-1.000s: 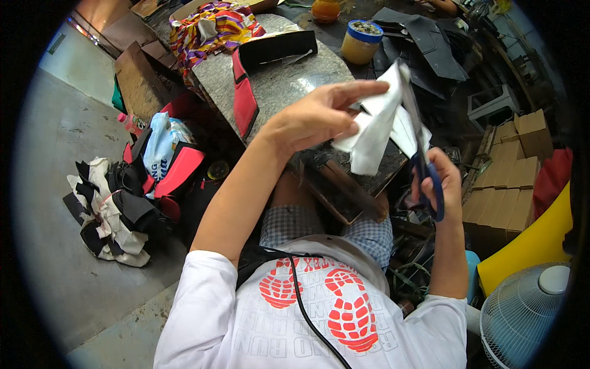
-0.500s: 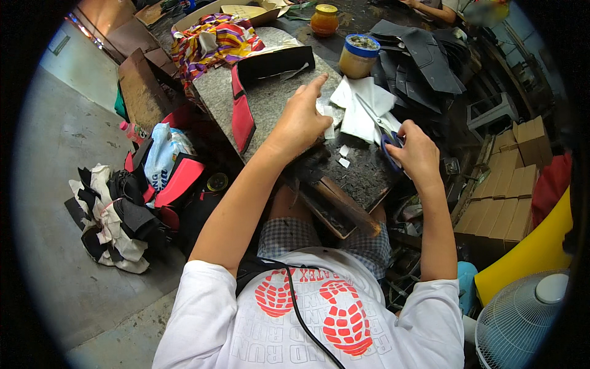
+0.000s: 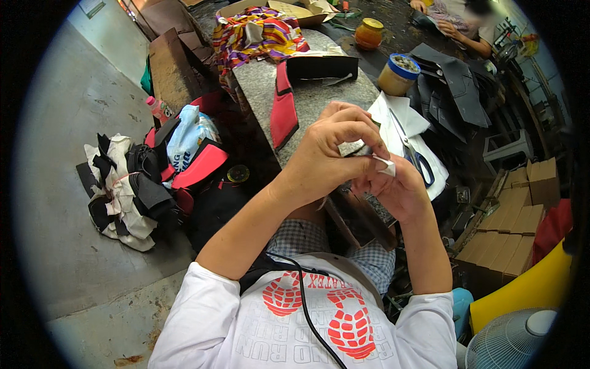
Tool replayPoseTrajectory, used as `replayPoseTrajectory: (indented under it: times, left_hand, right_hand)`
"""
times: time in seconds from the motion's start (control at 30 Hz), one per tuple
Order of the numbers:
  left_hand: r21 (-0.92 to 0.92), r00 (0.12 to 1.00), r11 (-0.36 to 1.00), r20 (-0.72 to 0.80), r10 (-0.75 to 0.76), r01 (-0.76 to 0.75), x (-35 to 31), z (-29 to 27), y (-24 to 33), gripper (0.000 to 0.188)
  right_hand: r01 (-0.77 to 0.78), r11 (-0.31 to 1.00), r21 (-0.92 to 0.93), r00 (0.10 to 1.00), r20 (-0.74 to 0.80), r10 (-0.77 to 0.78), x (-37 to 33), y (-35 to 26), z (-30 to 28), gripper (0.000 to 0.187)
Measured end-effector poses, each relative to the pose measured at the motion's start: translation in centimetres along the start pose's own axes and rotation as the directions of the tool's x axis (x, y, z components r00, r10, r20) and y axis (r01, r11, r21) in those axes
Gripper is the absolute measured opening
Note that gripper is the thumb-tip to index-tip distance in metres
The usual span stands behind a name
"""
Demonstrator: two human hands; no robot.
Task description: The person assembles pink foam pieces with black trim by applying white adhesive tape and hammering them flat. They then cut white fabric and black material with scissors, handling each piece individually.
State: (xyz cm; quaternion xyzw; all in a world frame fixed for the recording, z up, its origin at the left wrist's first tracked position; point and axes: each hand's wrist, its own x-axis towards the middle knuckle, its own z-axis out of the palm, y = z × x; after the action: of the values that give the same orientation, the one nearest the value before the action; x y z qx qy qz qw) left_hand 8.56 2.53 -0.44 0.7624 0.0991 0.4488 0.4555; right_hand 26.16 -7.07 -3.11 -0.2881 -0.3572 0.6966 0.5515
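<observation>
My left hand (image 3: 335, 154) and my right hand (image 3: 399, 190) meet above the near end of the worktable. A small white piece of sheet (image 3: 386, 166) is pinched by my left thumb and forefinger, and the curled fingers of my right hand close on its other side. My palms hide part of the grip. Just beyond my right hand, scissors (image 3: 419, 161) with dark blue handles lie on white sheet material (image 3: 432, 178). On the grey stone slab (image 3: 258, 86) past my left hand rests a bent pink and black strip-like piece (image 3: 284, 120).
A blue-rimmed jar (image 3: 391, 80) and an orange jar (image 3: 369, 35) stand farther back. Black cut pieces (image 3: 455, 80) are heaped at right, near brown boxes (image 3: 501, 234). Striped cloth (image 3: 258, 37) lies at far left. Scraps (image 3: 126, 197) pile at left. Another person's hand (image 3: 452, 29) shows beyond.
My right hand has let go of the scissors, which now lie on the white sheet, and has moved left. My left hand has come nearer and right, now pinching the small white piece. The view has shifted.
</observation>
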Motion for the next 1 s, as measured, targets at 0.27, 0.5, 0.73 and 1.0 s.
replayPoseTrajectory:
  times: [0.27,0.5,0.73,1.0]
  left_hand:
    - [0.712,0.950,0.695,-0.277,0.144,0.102,-1.3,-3.9,-0.5,0.057]
    - [0.792,0.973,0.573,-0.224,-0.051,0.212,-4.1,-2.0,-2.6,0.054]
    - [0.735,0.997,0.677,0.068,-0.044,-0.020,-6.8,2.1,0.2,0.034]
    - [-0.309,0.729,0.727,-0.134,-0.671,0.613,-5.7,-2.7,-0.4,0.050]
  right_hand:
    - [0.078,0.995,-0.067,0.995,-0.057,-0.081,0.6,-0.1,0.2,0.016]
    - [0.119,0.968,-0.219,0.963,-0.211,-0.167,3.4,1.0,0.4,0.010]
    - [0.066,0.965,-0.252,0.953,-0.270,-0.135,5.6,2.8,0.2,0.014]
    - [0.221,0.783,-0.582,0.944,-0.074,-0.321,1.2,0.9,2.0,0.013]
